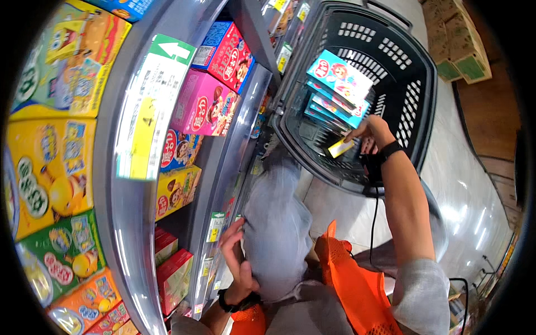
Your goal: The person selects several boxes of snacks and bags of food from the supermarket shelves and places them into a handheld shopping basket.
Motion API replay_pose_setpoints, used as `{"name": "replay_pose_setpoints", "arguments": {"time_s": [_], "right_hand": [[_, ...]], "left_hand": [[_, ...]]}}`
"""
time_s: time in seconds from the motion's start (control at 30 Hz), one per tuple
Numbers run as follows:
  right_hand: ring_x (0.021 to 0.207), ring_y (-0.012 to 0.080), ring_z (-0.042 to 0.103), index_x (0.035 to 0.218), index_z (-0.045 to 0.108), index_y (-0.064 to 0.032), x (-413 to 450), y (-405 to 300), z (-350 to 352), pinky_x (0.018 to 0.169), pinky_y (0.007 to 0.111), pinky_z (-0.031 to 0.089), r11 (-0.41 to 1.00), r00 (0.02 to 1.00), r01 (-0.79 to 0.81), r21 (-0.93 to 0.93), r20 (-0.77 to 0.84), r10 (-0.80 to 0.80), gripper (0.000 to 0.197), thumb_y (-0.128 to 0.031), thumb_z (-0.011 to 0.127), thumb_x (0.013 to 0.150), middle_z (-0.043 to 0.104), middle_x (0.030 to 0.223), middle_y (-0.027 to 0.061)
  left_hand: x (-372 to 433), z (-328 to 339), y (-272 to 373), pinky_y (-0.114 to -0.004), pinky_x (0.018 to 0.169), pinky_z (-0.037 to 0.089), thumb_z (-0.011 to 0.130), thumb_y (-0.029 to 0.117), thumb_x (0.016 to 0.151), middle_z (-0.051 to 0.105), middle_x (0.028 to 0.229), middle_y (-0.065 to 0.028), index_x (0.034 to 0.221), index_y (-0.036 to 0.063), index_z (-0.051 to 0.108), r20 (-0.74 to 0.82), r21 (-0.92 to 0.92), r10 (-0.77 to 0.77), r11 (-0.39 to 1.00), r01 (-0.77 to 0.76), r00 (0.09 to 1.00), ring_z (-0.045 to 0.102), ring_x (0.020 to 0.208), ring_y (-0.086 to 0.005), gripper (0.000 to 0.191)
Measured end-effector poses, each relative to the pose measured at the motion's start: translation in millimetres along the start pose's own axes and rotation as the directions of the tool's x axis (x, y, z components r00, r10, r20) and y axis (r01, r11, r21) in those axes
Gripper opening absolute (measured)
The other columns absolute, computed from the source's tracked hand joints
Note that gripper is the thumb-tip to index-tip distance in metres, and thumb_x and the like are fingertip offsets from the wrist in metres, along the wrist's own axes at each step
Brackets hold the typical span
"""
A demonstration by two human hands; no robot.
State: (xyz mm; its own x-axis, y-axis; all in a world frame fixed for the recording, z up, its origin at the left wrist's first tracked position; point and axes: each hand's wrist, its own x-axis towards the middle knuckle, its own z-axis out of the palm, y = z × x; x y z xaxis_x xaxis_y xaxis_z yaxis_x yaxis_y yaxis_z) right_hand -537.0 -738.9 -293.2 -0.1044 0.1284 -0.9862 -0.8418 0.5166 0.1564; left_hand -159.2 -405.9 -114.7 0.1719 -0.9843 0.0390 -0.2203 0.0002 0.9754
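Note:
My right hand (370, 136) reaches down into a black plastic shopping basket (289, 138). Its fingers grip one end of a small yellow box (341, 148) low in the basket. Just beyond that hand lies a loose pile of light-blue snack boxes (341, 75) with cartoon characters on them. My left hand (238, 251) is held beside my bent knee, close to the shelf edge, with fingers apart and nothing in it. Facing it on the lower shelf are red boxes (175, 276).
Store shelves (136, 234) run along the left, with clear price-label strips. They hold pink (205, 102), red-and-blue (226, 54) and yellow (178, 190) snack boxes. Cardboard cartons (458, 46) stand at upper right on the shiny tiled floor (456, 192). An orange mesh vest (356, 284) hangs in front of me.

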Motion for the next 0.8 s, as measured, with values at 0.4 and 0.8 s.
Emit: {"name": "replay_pose_setpoints", "arguments": {"time_s": [0.4, 0.8], "right_hand": [[0.102, 0.028, 0.061, 0.132, 0.053, -0.0203, 26.7, 26.6, -10.2, 0.077, 0.046, 0.048, 0.963, 0.974, 0.219, 0.156, 0.026, -0.226, 0.054, -0.033, 0.054, 0.08, 0.062, 0.124, 0.0117], [0.103, 0.0217, 0.066, 0.134, 0.061, -0.0191, -201.5, 81.4, 3.9, 0.076, 0.04, 0.06, 0.751, 0.714, 0.629, -0.201, -0.233, -0.66, 0.054, -0.037, 0.06, 0.083, 0.068, 0.116, 0.0075]], "left_hand": [[8.2, 2.1, 12.1, -0.049, 0.112, 0.029, 0.045, 0.051, 0.097, 0.039, 0.144, -0.0277, 0.134, 0.0022, 0.04, 0.018, -0.023, -0.004, 1.0, 0.005, 1.0, 0.041, 0.134, -0.0363, 0.061], [2.7, 18.7, 30.2, -0.042, 0.111, 0.032, 0.047, 0.03, 0.096, 0.043, 0.146, -0.0192, 0.138, 0.0022, 0.043, 0.122, -0.021, 0.089, 0.996, -0.087, 0.989, 0.041, 0.136, -0.0302, 0.051]]}}
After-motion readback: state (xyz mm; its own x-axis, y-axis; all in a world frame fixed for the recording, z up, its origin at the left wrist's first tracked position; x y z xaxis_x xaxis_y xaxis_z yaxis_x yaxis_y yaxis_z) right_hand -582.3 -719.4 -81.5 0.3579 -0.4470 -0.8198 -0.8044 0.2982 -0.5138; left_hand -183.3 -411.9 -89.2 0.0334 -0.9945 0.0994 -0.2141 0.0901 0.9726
